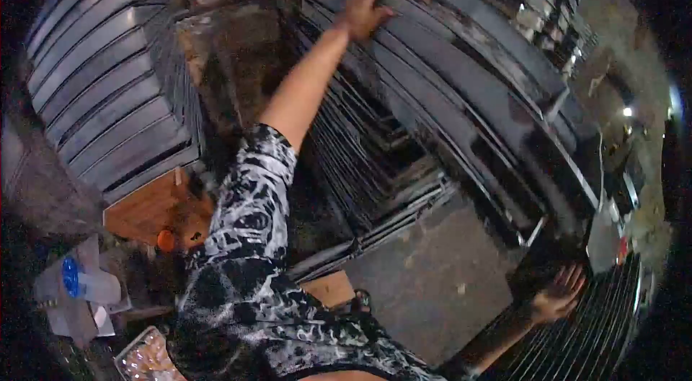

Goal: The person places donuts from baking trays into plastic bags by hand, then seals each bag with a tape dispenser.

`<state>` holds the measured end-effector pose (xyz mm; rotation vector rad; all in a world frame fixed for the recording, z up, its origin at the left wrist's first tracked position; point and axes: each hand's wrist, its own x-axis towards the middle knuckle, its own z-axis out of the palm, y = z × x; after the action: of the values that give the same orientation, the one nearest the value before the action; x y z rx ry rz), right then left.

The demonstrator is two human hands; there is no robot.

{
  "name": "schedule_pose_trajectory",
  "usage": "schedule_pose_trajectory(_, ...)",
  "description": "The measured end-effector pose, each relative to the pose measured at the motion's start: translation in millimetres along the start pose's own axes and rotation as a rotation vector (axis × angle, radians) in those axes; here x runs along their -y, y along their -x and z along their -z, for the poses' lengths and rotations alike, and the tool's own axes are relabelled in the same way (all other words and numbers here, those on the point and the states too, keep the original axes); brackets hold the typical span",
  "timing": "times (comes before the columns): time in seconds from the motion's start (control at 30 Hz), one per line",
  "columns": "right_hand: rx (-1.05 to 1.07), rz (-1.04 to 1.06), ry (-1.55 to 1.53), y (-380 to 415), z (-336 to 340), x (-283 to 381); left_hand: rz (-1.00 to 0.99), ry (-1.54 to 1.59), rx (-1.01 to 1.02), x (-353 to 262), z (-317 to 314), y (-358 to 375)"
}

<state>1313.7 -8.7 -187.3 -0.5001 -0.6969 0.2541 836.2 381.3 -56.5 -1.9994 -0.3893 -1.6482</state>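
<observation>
My left hand (366, 6) reaches far forward to the end of a long grey metal panel (461, 56). Its fingers and thumb close around the panel's edge. This panel leans in a row with several similar ones, their long edges running down to the right. Low on the right, my right hand (559, 296) has its fingers stretched out. It is over the near end of a stack of thin dark metal sheets (591, 327), below the panels' lower end, and nothing shows in its grasp.
Another tall stack of bent metal panels (108, 56) stands at left, by an orange-brown board (155, 211). A clear container with a blue lid (97, 285) sits lower left, above a packet (148, 358). Bare concrete floor (432, 273) shows between the stacks.
</observation>
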Motion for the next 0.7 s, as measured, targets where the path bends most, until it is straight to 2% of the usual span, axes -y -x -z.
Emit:
schedule_pose_trajectory(0.03,0.270,0.042,0.046,-14.3,-5.1,-3.7,0.018,0.022,0.006,14.2,5.9,9.5)
schedule_pose_trajectory(0.07,0.256,0.034,0.071,-18.0,-20.1,-23.6,-0.008,-0.011,0.011,27.8,7.3,20.5)
schedule_pose_trajectory(0.13,0.373,0.045,0.344,-26.7,-54.2,-86.6,-0.041,-0.038,0.009,35.0,23.1,34.7)
schedule_pose_trajectory(0.17,0.440,0.048,0.475,-24.8,-59.2,-106.2,0.139,-0.070,0.039,26.6,37.3,44.7)
schedule_pose_trajectory(0.2,0.442,0.052,0.477,-14.4,-60.6,-117.0,0.313,-0.105,0.067,17.3,54.1,53.1)
schedule_pose_trajectory(0.27,0.515,0.190,0.220,1.6,-79.3,-141.0,0.629,0.189,0.058,-28.2,102.8,70.6)
schedule_pose_trajectory(0.3,0.522,0.182,0.231,6.3,-87.1,-143.4,0.791,0.221,0.124,-53.4,134.3,84.2)
schedule_pose_trajectory(0.37,0.513,0.206,0.515,21.4,-113.2,-148.6,1.087,0.479,0.018,-89.2,178.8,136.8)
schedule_pose_trajectory(0.4,0.501,0.224,0.464,40.7,-147.1,-147.8,1.199,0.454,-0.006,-120.2,198.2,152.2)
schedule_pose_trajectory(0.43,0.522,0.357,0.513,42.8,-160.3,-158.0,1.275,0.385,-0.012,-146.9,212.1,176.4)
schedule_pose_trajectory(0.47,0.485,0.223,0.401,46.2,-163.1,-183.0,1.314,0.379,-0.021,-176.0,221.1,191.7)
schedule_pose_trajectory(0.53,0.510,0.241,0.443,57.1,-193.1,-203.6,1.426,0.439,-0.004,-225.0,232.4,233.0)
schedule_pose_trajectory(0.63,0.586,0.341,0.458,66.5,-229.2,-265.8,1.616,0.513,0.393,-270.5,235.1,238.2)
schedule_pose_trajectory(0.7,0.645,0.461,0.686,71.4,-245.8,-288.0,1.590,0.607,0.470,-292.2,211.1,215.3)
